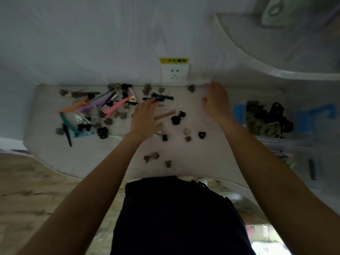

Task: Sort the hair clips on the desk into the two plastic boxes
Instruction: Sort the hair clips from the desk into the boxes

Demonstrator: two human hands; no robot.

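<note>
Hair clips lie scattered over the white desk (pixel 184 168). A pile of long coloured clips (pixel 95 105) sits at the left, small dark claw clips (pixel 176 119) in the middle. A tan bar clip (pixel 164 115) lies between my hands. My left hand (pixel 145 116) reaches out flat over the middle, fingers straight, near a long black clip (pixel 158 97). My right hand (pixel 216 102) hovers with relaxed fingers near the back edge and holds nothing. At the right, a clear plastic box with blue latches (pixel 239 111) contains claw clips. A second clear box (pixel 301 162) nearer to me holds long clips.
A wall socket (pixel 174 74) with a yellow label is on the wall behind the desk. A curved white shelf (pixel 276 70) juts out at the upper right. A clear bag (pixel 77 118) lies under the left pile. My dark clothing fills the lower middle.
</note>
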